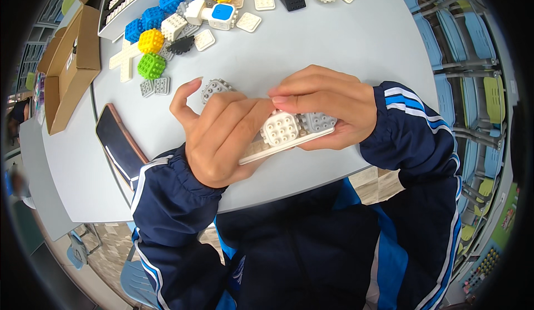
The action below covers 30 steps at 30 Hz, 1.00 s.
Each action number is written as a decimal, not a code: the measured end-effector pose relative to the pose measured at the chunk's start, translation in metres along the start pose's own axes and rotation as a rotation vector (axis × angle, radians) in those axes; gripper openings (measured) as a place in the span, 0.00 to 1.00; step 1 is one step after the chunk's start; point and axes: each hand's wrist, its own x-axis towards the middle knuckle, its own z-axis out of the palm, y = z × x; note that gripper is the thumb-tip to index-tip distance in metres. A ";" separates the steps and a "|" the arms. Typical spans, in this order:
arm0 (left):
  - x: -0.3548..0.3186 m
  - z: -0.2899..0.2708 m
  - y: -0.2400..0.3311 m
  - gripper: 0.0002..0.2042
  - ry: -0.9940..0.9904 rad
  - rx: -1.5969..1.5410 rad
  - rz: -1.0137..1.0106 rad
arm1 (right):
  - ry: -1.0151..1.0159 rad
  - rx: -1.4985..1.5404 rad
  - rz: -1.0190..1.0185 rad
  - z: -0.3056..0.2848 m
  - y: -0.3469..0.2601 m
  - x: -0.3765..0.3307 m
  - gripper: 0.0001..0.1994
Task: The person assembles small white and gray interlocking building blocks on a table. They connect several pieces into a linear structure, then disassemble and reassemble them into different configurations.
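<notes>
So both hands are clamped on the white base plate, up over the near middle of the tabletop (pixel 361 43), with the left hand (pixel 219 132) on its left end, one finger sticking up, and the right hand (pixel 334 101) on its right end, fingers curled over the top. The white base plate (pixel 289 147) carries a white studded block (pixel 281 128) with a gray studded block (pixel 320 122) just right of it. Far left there's a pile with a green block (pixel 151 66) and a yellow block (pixel 151 41), plus a dark phone (pixel 119 143) near left.
</notes>
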 end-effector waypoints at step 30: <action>-0.004 -0.016 -0.046 0.57 -0.230 0.054 -0.177 | -0.025 0.012 0.060 -0.019 0.016 0.000 0.30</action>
